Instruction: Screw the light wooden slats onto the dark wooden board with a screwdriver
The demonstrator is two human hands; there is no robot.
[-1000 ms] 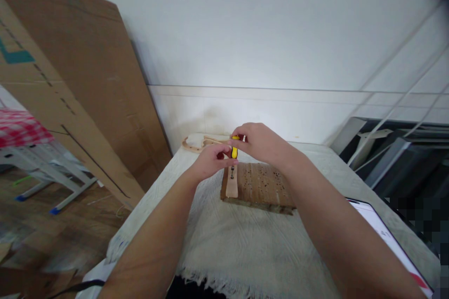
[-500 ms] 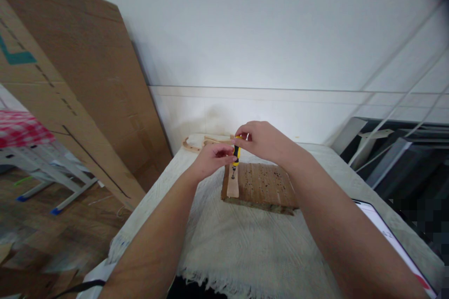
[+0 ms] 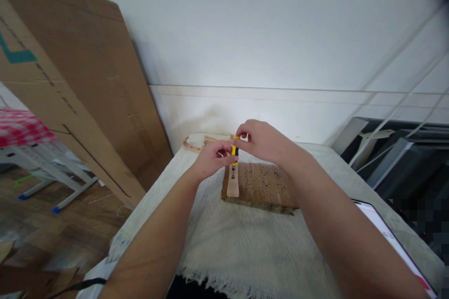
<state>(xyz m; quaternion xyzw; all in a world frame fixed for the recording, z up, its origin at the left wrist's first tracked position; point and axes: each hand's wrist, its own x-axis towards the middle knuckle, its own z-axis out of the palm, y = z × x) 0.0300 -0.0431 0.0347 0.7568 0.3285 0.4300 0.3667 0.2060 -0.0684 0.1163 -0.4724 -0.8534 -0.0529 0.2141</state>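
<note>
A small yellow-and-black screwdriver [image 3: 235, 153] stands upright over a pale tan strip [image 3: 233, 189], which looks like leather. My right hand [image 3: 263, 138] pinches the top of its handle from above. From the left, the thumb and fingers of my left hand [image 3: 212, 159] close around the handle's lower part. The metal shaft points down to a small dark spot on the strip, too small to make out clearly. Under the strip lies a brown wooden board [image 3: 266, 184] dotted with many small holes.
Behind my left hand lies a curved tan strap [image 3: 191, 145]. A pale fringed cloth [image 3: 245, 243] covers the table. At right rests a phone or tablet [image 3: 389, 238], and dark panels [image 3: 403, 159] lean beyond. A tall cardboard box [image 3: 87, 56] stands left; a white wall [image 3: 263, 32] rises behind.
The screwdriver handle has turned: its yellow part now faces left and its black part right, the reverse of before. Both hands stay in nearly the same place.
</note>
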